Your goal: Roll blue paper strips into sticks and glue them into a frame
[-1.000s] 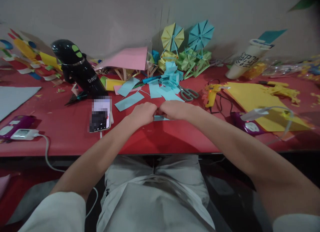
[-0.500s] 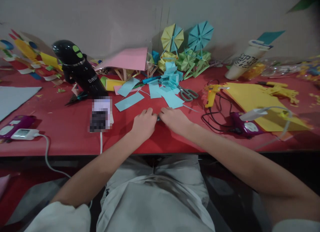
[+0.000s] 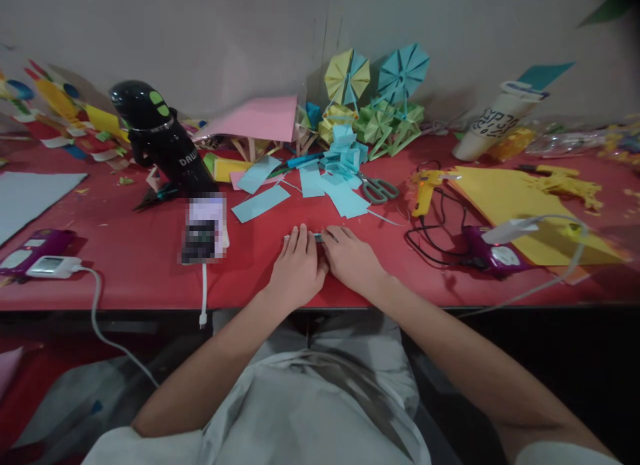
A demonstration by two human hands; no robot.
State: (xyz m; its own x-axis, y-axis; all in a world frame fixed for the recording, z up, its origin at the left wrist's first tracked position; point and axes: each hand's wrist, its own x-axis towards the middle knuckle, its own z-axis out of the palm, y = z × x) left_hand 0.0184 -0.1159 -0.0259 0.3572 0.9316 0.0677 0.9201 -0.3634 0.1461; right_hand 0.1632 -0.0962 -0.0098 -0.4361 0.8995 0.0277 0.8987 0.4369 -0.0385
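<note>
Flat left hand [image 3: 298,263] and bent right hand [image 3: 353,257], grip unclear, touch a blue paper strip [image 3: 319,237] back from the red worktop [image 3: 245,265]'s front edge.

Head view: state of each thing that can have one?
Thin pale blue paper strip, mostly under fingers.
Left hand, palm down, fingers extended.
Right hand, palm down, fingers bent.
Yellow plastic glue gun, light lit.
Grey-handled scissors, cannot tell if open.
Glossy black bottle, lid on.
White charger at right, red light lit.
</note>
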